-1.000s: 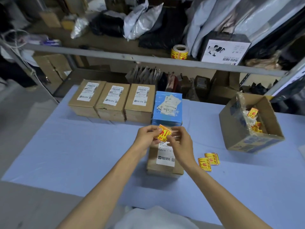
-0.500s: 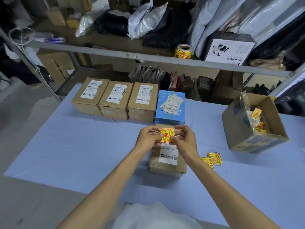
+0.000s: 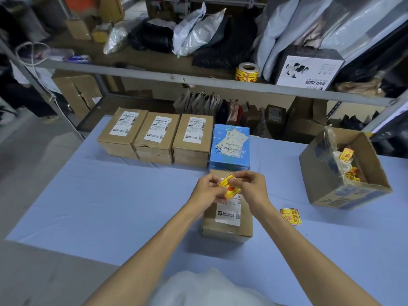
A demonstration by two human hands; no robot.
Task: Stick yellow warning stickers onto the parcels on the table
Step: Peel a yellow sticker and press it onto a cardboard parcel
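While left hand (image 3: 206, 191), right hand (image 3: 251, 188) pinch it, yellow sticker (image 3: 230, 187) sits diagonal over parcel (image 3: 227, 227).

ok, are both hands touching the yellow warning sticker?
Touching: head view shows left hand and right hand each pinching the yellow warning sticker.

A yellow sticker (image 3: 229, 188) with red print is held tilted over the far end of the near brown parcel (image 3: 227, 217), label up. Three brown parcels (image 3: 157, 138) and a blue parcel (image 3: 229, 149) stand in a far row; loose stickers (image 3: 291, 216) lie right.
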